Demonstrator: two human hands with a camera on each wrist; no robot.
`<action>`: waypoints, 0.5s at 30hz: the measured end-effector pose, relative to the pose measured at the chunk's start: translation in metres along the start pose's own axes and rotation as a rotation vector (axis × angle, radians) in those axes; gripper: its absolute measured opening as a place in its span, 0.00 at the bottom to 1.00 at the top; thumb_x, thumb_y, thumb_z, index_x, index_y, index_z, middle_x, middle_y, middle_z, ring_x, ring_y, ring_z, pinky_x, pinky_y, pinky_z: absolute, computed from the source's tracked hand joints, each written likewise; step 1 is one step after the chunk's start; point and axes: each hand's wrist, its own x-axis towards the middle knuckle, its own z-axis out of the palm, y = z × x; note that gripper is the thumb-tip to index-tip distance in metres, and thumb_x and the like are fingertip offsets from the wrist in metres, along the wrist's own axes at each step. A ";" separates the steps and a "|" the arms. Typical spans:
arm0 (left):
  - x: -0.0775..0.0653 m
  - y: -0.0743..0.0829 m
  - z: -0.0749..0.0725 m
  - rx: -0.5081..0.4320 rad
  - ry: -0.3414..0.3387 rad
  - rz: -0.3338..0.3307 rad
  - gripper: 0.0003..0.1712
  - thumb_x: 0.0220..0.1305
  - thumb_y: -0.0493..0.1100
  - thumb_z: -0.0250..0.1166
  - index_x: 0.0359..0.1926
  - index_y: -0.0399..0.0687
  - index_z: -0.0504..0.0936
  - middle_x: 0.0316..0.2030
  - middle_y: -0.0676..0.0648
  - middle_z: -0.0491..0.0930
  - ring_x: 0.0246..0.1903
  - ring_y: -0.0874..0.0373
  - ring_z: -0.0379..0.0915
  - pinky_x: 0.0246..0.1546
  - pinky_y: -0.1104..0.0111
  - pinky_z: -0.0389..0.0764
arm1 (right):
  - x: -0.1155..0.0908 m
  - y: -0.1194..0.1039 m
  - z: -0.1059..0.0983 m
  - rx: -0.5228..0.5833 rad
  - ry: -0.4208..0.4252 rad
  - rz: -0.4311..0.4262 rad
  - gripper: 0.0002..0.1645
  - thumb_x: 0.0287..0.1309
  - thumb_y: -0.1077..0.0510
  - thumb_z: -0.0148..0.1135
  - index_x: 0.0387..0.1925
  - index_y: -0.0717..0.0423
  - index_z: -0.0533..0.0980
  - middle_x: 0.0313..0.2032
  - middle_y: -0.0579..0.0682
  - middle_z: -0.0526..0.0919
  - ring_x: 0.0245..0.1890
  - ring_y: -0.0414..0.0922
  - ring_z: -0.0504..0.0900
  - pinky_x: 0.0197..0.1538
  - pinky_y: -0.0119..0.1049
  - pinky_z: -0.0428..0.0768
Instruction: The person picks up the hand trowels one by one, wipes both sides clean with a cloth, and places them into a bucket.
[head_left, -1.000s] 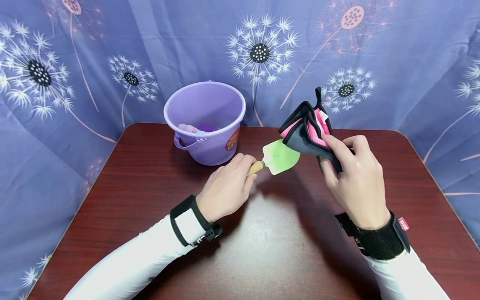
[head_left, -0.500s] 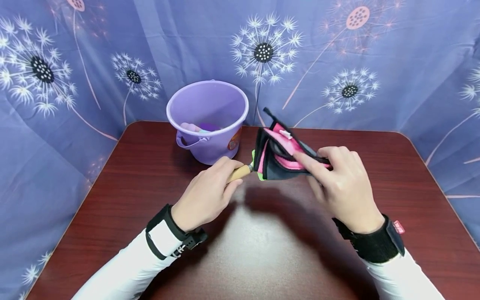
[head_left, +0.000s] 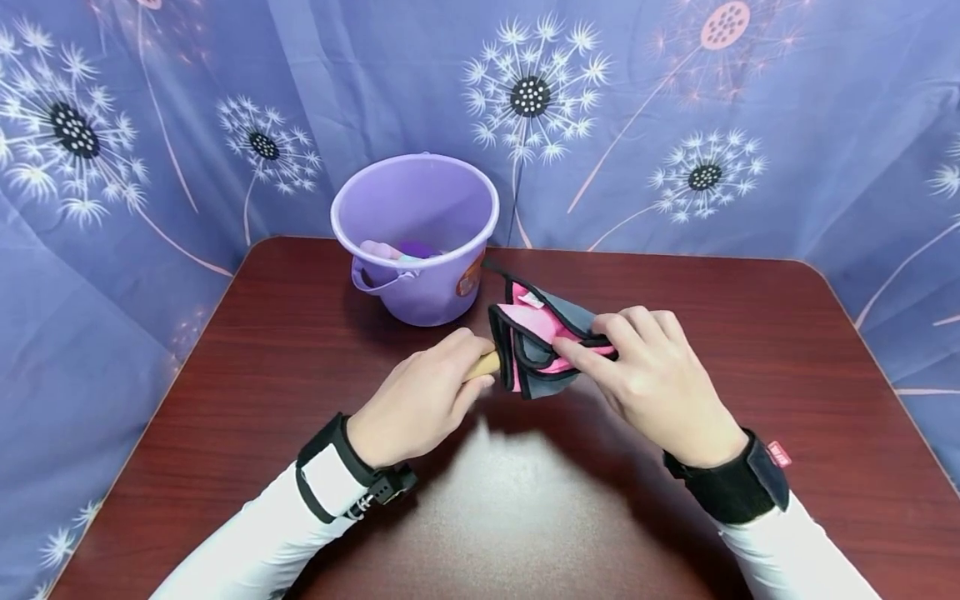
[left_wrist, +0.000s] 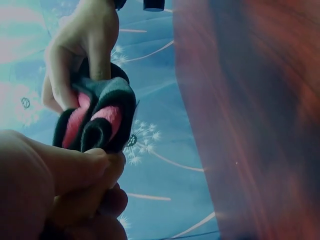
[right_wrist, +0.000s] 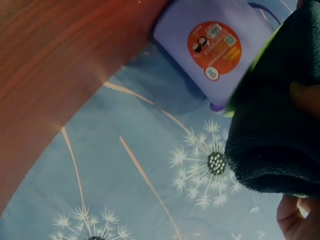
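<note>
My left hand [head_left: 416,404] grips the pale wooden handle [head_left: 484,365] of a small trowel. The trowel's green blade is hidden in the head view, covered by a folded cloth [head_left: 573,315], grey outside and pink inside with black edging. My right hand [head_left: 656,387] holds this cloth around the blade, index finger pressing on its pink side. From the left wrist, the cloth [left_wrist: 107,97] meets the handle just beyond my left thumb. A strip of the green blade [right_wrist: 257,57] shows past the dark cloth [right_wrist: 270,135] in the right wrist view.
A purple bucket [head_left: 420,300] stands at the back left of the brown wooden table [head_left: 300,358], with a pale pink thing [head_left: 380,250] and a purple one inside. An orange label [right_wrist: 214,47] marks its side. Blue dandelion-print fabric [head_left: 405,75] hangs behind the table.
The cloth in my right hand has moved left and down onto the trowel, covering its blade. My left hand has drawn the trowel slightly left and toward me. The bucket stays put.
</note>
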 end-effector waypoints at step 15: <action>-0.002 0.003 0.016 0.034 0.014 0.039 0.09 0.73 0.39 0.69 0.51 0.45 0.80 0.37 0.53 0.72 0.26 0.59 0.70 0.27 0.64 0.77 | -0.009 -0.007 0.010 -0.094 -0.170 0.141 0.24 0.62 0.66 0.63 0.59 0.52 0.82 0.36 0.60 0.72 0.29 0.60 0.68 0.30 0.51 0.65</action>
